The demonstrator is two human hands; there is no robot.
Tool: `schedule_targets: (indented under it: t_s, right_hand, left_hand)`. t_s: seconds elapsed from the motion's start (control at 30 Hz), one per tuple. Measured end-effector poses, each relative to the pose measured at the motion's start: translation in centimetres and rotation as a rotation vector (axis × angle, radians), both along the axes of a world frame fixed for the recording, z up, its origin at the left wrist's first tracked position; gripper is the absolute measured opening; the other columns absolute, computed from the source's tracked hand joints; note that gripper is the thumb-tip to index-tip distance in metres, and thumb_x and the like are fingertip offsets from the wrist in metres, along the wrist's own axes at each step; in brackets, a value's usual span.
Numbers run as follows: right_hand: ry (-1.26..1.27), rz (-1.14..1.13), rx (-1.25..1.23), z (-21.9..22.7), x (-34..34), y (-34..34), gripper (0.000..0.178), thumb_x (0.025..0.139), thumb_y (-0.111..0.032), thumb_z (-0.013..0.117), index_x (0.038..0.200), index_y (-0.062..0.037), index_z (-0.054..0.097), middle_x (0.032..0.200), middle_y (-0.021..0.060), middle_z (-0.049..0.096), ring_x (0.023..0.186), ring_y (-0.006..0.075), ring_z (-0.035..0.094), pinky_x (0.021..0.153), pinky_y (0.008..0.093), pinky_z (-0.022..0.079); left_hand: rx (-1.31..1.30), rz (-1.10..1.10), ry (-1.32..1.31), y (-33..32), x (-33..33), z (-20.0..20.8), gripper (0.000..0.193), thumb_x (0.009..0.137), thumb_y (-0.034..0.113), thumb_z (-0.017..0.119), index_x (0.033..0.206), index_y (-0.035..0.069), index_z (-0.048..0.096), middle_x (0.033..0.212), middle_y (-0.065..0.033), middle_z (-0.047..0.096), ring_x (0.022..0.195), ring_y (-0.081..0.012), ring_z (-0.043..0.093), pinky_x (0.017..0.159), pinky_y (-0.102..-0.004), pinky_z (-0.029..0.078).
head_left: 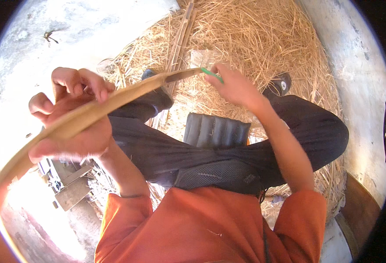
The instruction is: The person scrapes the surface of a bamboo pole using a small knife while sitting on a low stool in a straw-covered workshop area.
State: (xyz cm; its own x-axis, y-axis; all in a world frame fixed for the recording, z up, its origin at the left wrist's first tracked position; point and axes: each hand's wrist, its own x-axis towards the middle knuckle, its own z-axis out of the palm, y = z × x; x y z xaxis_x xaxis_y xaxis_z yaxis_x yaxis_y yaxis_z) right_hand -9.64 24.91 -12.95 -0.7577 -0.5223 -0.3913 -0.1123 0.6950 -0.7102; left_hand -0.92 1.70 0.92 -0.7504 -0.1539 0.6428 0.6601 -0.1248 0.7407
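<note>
A long, pale tan strip, which looks like split bamboo point(87, 114), runs from the lower left up towards the middle. It crosses the palm of my left hand point(76, 125), whose fingers curl loosely at its upper edge while the thumb lies below. My right hand point(237, 87) is closed round the green handle point(212, 75) of a knife. The narrow, dark blade point(177, 76) points left and lies against the strip's far end, so the exact contact is hard to make out. Motion blurs the strip's near end.
Dry straw point(254, 35) covers the floor ahead, with long wooden slats point(182, 39) on it. A black ribbed pad point(217, 130) lies between my legs. Metal hardware point(72, 186) stands beside my left forearm. Pale walls rise left and right point(351, 57).
</note>
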Motion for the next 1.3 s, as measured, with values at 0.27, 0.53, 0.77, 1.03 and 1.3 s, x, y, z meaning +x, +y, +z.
schedule_targets:
  t_s: [0.27, 0.53, 0.77, 1.03, 1.3]
  right_hand:
    - [-0.125, -0.156, -0.299, 2.4, 5.2, -1.4, 0.04, 0.097, -0.035, 0.037, 0.101, 0.0029, 0.048, 0.065, 0.0275, 0.057, 0.066, 0.0461, 0.057, 0.062, 0.0522, 0.044]
    - [-0.032, -0.138, -0.278, 2.2, 7.4, -3.7, 0.036, 0.096, -0.035, 0.039, 0.093, -0.001, 0.05, 0.06, 0.029, 0.056, 0.062, 0.0483, 0.057, 0.057, 0.0554, 0.044]
    - [0.071, -0.137, -0.238, -0.6, 6.9, -4.3, 0.03, 0.096, -0.031, 0.043, 0.096, -0.0019, 0.052, 0.052, 0.0243, 0.052, 0.053, 0.0456, 0.054, 0.049, 0.0518, 0.042]
    - [0.156, -0.121, -0.199, -1.1, 6.6, -4.6, 0.03, 0.096, -0.031, 0.043, 0.095, -0.0027, 0.053, 0.052, 0.0225, 0.054, 0.051, 0.0434, 0.056, 0.048, 0.0513, 0.044]
    - [0.157, -0.142, -0.073, -3.8, 5.8, -3.7, 0.033, 0.095, -0.031, 0.043, 0.098, 0.0006, 0.054, 0.055, 0.022, 0.056, 0.051, 0.0408, 0.057, 0.052, 0.0503, 0.046]
  left_hand:
    - [0.031, 0.304, -0.141, 2.0, -0.5, 1.3, 0.059, 0.08, 0.072, 0.032, 0.075, 0.016, 0.049, 0.053, 0.0011, 0.031, 0.045, -0.0132, 0.031, 0.045, -0.0285, 0.029]
    - [-0.118, -0.141, 0.029, 0.7, 1.6, 0.2, 0.031, 0.097, 0.035, 0.033, 0.071, 0.02, 0.033, 0.05, 0.0037, 0.025, 0.041, -0.0096, 0.022, 0.04, -0.0276, 0.018]
    - [-0.043, 0.108, 0.084, 1.0, 1.7, -1.0, 0.046, 0.09, 0.055, 0.033, 0.063, 0.018, 0.027, 0.045, 0.0051, 0.022, 0.036, -0.0063, 0.016, 0.035, -0.0232, 0.014]
    - [0.005, 0.145, 0.108, 1.8, 2.1, -0.8, 0.062, 0.083, 0.072, 0.036, 0.057, 0.017, 0.024, 0.04, 0.0065, 0.021, 0.031, -0.0033, 0.012, 0.031, -0.0189, 0.012]
    - [0.021, -0.027, 0.102, 2.5, 2.0, -0.9, 0.059, 0.084, 0.069, 0.041, 0.058, 0.017, 0.03, 0.039, 0.0071, 0.024, 0.029, -0.0023, 0.016, 0.03, -0.0174, 0.014]
